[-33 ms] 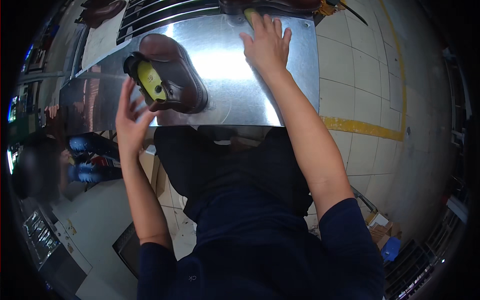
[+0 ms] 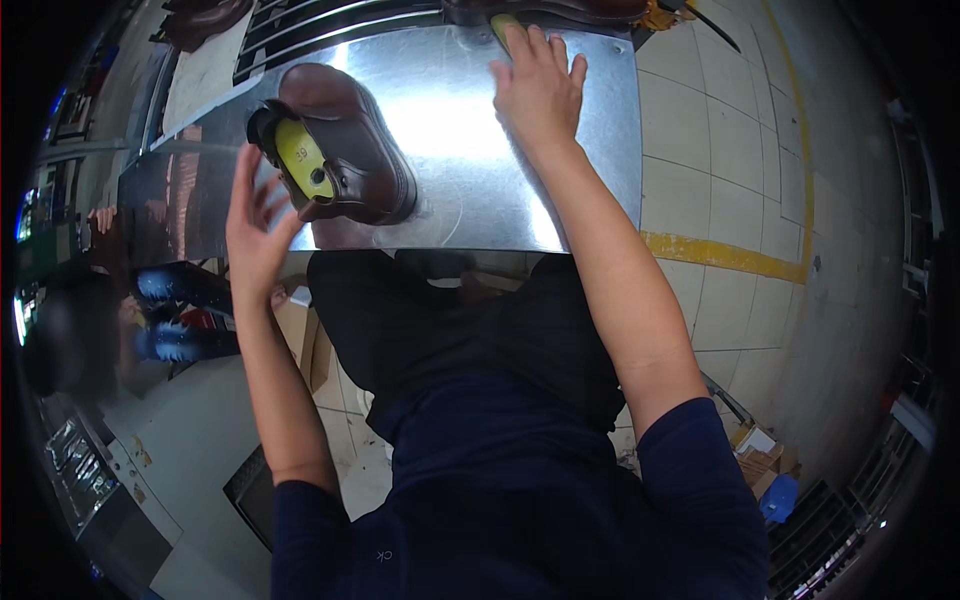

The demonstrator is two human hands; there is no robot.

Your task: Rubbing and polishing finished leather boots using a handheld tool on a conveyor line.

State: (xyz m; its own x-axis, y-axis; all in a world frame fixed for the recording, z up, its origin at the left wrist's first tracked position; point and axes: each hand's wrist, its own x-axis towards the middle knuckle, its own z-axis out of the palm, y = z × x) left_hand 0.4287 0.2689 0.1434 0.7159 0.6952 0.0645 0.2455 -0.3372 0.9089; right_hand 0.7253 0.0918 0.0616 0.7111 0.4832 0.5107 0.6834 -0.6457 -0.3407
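A dark brown leather shoe [image 2: 350,130] stands on a shiny metal tabletop [image 2: 470,190], with a yellow-green shoe last [image 2: 297,150] filling its opening. Beside the opening, at the shoe's left, my left hand [image 2: 258,235] is open with its fingers curved apart; whether a fingertip touches the shoe I cannot tell. My right hand [image 2: 541,95] reaches to the far edge of the table, fingers stretched and spread. Against its fingers lies a yellow-green piece [image 2: 505,30], mostly covered by them, its kind unclear.
Beyond the table's far edge are metal bars [image 2: 330,35], with another brown shoe [image 2: 545,10] on them. More brown leather footwear [image 2: 203,22] sits at the far left. A person in blue trousers [image 2: 180,340] is at the left. Tiled floor [image 2: 690,130] with yellow lines lies at the right.
My left hand has shifted slightly left, away from the shoe. My right hand has moved a little to the right, and the shoe stays in place.
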